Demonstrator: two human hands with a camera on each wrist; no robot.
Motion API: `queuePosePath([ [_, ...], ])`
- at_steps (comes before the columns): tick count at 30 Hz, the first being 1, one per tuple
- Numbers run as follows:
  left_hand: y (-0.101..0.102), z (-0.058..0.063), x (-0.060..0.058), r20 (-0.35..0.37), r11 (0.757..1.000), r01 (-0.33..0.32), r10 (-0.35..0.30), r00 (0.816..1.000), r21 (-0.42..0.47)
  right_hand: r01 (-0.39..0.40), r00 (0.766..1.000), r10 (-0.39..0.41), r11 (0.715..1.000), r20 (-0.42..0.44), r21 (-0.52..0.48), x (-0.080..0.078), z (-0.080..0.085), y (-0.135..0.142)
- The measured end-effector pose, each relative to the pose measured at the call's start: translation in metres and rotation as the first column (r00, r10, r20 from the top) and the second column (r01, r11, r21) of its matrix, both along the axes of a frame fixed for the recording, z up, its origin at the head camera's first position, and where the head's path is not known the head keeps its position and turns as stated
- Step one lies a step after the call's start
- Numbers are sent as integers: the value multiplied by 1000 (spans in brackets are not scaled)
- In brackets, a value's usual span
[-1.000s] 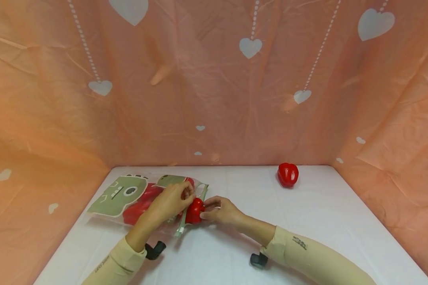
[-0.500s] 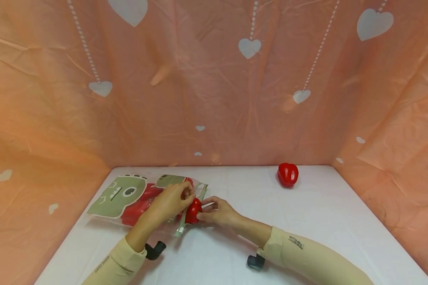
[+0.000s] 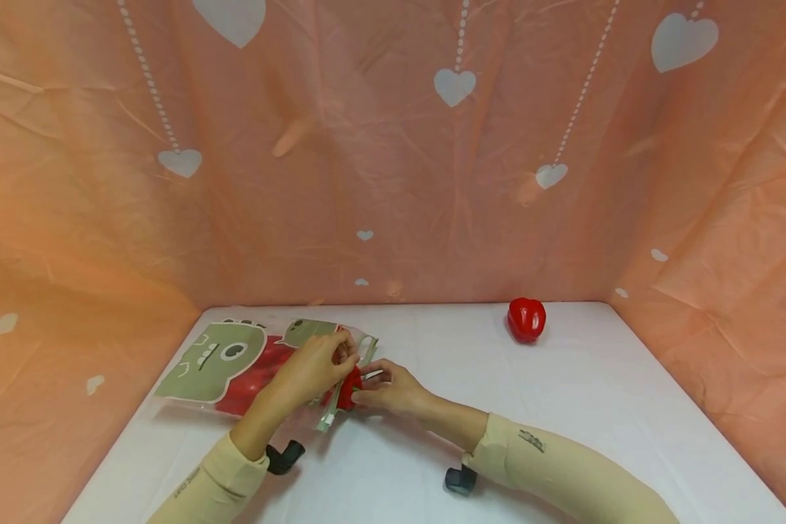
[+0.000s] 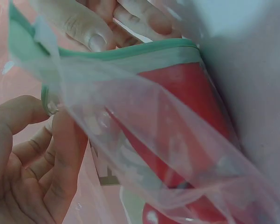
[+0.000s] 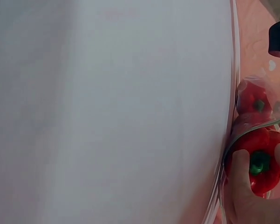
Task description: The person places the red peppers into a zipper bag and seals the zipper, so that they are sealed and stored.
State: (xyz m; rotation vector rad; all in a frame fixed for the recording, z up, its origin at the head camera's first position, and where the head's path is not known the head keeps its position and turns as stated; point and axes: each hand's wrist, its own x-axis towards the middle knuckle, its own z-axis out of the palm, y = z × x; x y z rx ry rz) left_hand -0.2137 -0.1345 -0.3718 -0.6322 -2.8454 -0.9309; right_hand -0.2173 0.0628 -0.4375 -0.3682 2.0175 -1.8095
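Note:
A clear zip bag (image 3: pixel 209 364) with a green monster print lies on the left of the table, red bell peppers showing inside. My left hand (image 3: pixel 317 367) pinches the bag's green-edged rim (image 4: pixel 130 50) between thumb and finger, as the left wrist view shows. At the bag's mouth, my right hand (image 3: pixel 396 389) grips a red bell pepper (image 5: pixel 256 140) by its sides, green stem facing the palm. That pepper sits partly within the opening. Another red pepper (image 5: pixel 254 98) is visible through the plastic in the right wrist view.
One more red bell pepper (image 3: pixel 527 320) rests near the table's back right edge. The white table (image 3: pixel 563 415) is bordered by an orange curtain (image 3: pixel 393 182) with heart prints. Black wrist-camera mounts (image 3: pixel 461 480) hang under both forearms.
My right hand has moved left, pushing the pepper farther into the bag's mouth. The left hand stays at the rim, and the far pepper has not been moved.

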Motion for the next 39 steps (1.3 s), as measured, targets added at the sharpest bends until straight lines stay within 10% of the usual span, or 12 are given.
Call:
queuePosePath([
  [23, -2, 4, 0, -10, 1000, -23, 23, 1000, 14, -4, 993, 23, 987, 118, -164, -6, -5, -12],
  [39, 0, 5, 0, -46, 1000, -4, 4, 999, 21, -106, 992, 117, 975, 44, -193, -9, -5, -16],
])
